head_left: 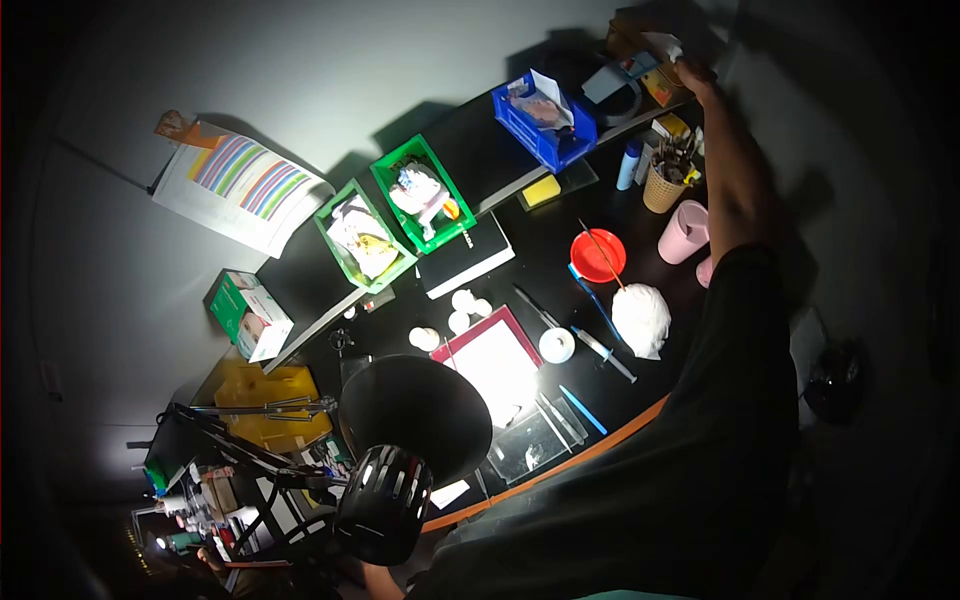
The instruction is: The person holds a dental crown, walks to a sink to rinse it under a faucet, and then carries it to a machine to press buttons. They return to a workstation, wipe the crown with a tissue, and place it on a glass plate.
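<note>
My right arm reaches up to the shelf's far right end. There my right hand [695, 76] is closed at a crumpled white tissue-like piece [664, 45], beside a brown box [628, 38]. Its fingers are small and partly shaded. A grey-blue item and a yellow packet [657, 87] lie just under that hand. Of my left arm, only a bit of forearm shows below the black desk lamp [415, 420]; my left hand is hidden. Under the light, a white sheet [490, 370] lies on a maroon-edged board [510, 322].
Blue bin [570, 150], green bins [460, 215] and a glove box [262, 318] line the shelf. On the black desk are a red bowl [590, 262] with a brush, a white bundle [641, 320], a syringe [605, 355], pink cups [683, 233] and a brush holder [661, 190]. Another person's hand [210, 558] shows lower left.
</note>
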The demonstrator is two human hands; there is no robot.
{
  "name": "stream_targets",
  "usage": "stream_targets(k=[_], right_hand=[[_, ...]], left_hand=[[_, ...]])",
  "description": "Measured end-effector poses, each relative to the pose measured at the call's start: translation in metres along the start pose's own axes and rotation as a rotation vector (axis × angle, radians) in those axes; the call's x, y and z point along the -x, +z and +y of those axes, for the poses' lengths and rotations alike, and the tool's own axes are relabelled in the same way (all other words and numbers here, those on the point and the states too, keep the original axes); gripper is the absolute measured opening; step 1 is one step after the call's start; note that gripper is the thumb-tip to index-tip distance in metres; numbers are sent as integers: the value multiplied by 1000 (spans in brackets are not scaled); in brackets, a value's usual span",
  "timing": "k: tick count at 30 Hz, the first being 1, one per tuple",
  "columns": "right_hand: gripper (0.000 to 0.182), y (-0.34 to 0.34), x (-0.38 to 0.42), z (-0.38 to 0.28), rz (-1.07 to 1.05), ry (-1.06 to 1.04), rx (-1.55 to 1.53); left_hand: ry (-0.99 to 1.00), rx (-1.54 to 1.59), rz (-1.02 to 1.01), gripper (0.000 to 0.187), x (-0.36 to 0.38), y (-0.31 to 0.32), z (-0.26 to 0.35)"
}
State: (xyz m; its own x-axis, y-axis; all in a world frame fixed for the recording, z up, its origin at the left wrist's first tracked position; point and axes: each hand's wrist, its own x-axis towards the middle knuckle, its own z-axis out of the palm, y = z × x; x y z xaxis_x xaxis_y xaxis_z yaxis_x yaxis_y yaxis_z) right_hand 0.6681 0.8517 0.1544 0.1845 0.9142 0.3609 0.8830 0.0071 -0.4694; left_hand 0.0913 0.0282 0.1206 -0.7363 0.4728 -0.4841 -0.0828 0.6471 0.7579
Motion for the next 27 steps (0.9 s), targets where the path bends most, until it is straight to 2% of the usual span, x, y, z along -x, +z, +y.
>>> stream_targets(k=[2, 4, 5, 7, 9, 10, 12, 13, 14, 15, 17, 18, 19, 21, 23, 24, 25, 26, 27], right_hand=[[40, -13, -4, -15, 100, 54, -327], [37, -26, -15, -17, 288, 186, -952], [34, -71, 28, -70, 310, 169, -1372], [31, -92, 26, -57, 437, 121, -1495], [29, -142, 76, -79, 480, 149, -1756], [29, -132, 63, -29, 357, 47, -1846], [23, -151, 132, -31, 141, -27, -1841], [21, -144, 160, -11, -22, -61, -1901], [30, -138, 213, -17, -161, -153, -1907], [38, -136, 273, -33, -100, 256, -1817], [44, -78, 372, 5, -517, 362, -1795], [48, -94, 450, -69, -787, 362, -2071], [50, -95, 512, -106, -783, 477, -2060], [65, -80, 619, -162, -1172, 189, -1664], [36, -121, 698, -257, -1515, 358, -1498], [33, -118, 732, -281, -1617, 51, -1060], [34, -115, 761, -301, -1712, -349, -1045], [34, -127, 800, -330, -1578, -582, -988], [34, -144, 837, -352, -1433, -813, -935]], left_hand=[[-7, -4, -15, 13, 2, 3, -3], [-5, -1, -34, 13, 5, 5, -3], [1, 4, -44, 14, 6, 7, -2], [38, 30, -81, 14, 4, 12, -3], [106, 115, -116, 15, -9, 10, -23], [132, 214, -108, 15, -27, 8, -45], [246, 287, -149, 14, -47, 8, -81], [263, 304, -213, 16, -34, 15, -53], [278, 320, -277, 21, -21, 22, -24], [300, 371, -282, 16, -18, 29, -19], [259, 477, -271, 16, -17, 33, -33], [280, 493, -281, 15, -10, 32, -35], [304, 504, -302, 15, -1, 31, -40], [326, 529, -337, 17, 21, 24, -56], [289, 562, -357, 19, 58, 9, -70], [313, 540, -336, 20, 74, 0, -87], [335, 518, -309, 21, 91, -11, -106], [394, 554, -220, 24, 107, -18, -131], [324, 469, -156, 25, 125, -35, -148]])
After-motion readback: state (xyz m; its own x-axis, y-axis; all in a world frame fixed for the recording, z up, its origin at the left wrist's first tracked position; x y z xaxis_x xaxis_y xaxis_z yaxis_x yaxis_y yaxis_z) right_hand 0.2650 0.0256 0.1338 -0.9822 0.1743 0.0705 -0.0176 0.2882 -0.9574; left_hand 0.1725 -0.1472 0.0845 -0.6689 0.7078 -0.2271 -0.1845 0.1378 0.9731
